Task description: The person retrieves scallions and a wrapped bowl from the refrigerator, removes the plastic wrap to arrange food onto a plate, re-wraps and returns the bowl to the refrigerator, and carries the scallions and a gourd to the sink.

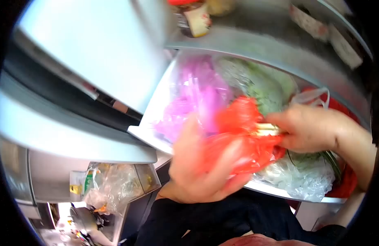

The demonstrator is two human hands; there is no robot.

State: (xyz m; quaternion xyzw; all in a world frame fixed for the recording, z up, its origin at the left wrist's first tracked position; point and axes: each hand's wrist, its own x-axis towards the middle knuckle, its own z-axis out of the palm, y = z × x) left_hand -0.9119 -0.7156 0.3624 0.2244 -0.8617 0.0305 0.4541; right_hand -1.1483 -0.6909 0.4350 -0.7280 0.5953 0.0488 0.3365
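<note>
Red plastic bag (255,151) between both hands: the right hand (308,127) pinches pale stalk-like pieces (268,129) at it; the left hand (197,168), blurred, spreads wide before it. Beyond, a drawer (157,104) holds a pink bag (201,92).

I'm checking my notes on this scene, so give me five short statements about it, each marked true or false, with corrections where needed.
1. The left hand is in front of part of the red bag in this view. True.
2. The right hand is touching the jar. False: it holds pale stalk-like pieces at the red bag, apart from the jar.
3. The purple bag lies in the white drawer. True.
4. The drawer is fully shut. False: it is open, with several bags showing inside.
5. The jar has a red lid. True.
</note>
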